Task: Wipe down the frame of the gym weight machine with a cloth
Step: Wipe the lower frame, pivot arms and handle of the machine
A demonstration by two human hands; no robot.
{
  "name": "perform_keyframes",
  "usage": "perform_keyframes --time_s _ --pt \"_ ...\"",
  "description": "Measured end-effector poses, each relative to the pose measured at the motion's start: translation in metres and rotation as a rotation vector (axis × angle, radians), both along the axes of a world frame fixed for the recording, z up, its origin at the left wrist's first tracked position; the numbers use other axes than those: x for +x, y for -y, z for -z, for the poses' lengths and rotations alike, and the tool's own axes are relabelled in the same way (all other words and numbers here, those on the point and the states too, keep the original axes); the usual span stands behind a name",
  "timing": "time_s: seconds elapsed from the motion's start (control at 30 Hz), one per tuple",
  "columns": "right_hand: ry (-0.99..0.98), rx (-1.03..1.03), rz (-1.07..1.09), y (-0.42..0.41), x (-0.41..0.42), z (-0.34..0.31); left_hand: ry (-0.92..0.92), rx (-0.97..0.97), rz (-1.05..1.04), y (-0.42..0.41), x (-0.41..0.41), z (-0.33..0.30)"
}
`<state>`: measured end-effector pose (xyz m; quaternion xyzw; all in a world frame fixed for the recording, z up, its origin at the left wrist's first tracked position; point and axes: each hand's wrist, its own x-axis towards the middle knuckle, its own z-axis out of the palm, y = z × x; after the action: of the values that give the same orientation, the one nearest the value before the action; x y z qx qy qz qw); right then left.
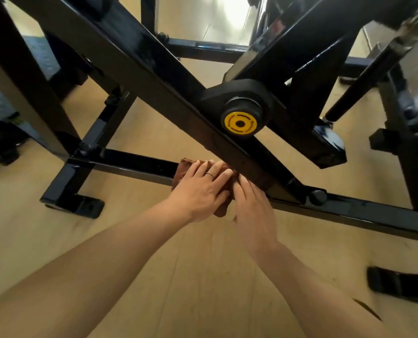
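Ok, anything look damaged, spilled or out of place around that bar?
Nothing stands out. Both hands, left and right, press the brown cloth on the low black bar; frame looks intact.

A brown cloth (182, 170), bunched and folded, is draped over a low horizontal bar (139, 164) of the glossy black frame (120, 59), near the middle of the scene, just below a crossing diagonal beam with a yellow-capped pivot (239, 123).
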<state>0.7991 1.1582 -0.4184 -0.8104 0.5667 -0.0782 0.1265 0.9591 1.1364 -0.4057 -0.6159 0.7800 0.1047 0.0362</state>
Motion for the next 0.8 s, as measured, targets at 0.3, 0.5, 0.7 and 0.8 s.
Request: perform_keyframes --time_s 0.3,0.5,0.7,0.8 --pt "0.004 -0.125 0.162 0.000 0.037 0.026 -0.075 -0.197 -0.086 0.008 0.024 0.016" --pt "-0.130 0.031 0.072 0.006 0.033 0.015 -0.101 -0.192 -0.389 0.015 0.110 0.009" --pt "-0.103 0.039 0.128 0.006 0.042 0.009 -0.008 -0.217 -0.403 0.011 0.074 0.018" --pt "-0.073 0.034 0.111 0.011 0.047 0.007 0.025 -0.200 -0.257 -0.002 0.028 0.023"
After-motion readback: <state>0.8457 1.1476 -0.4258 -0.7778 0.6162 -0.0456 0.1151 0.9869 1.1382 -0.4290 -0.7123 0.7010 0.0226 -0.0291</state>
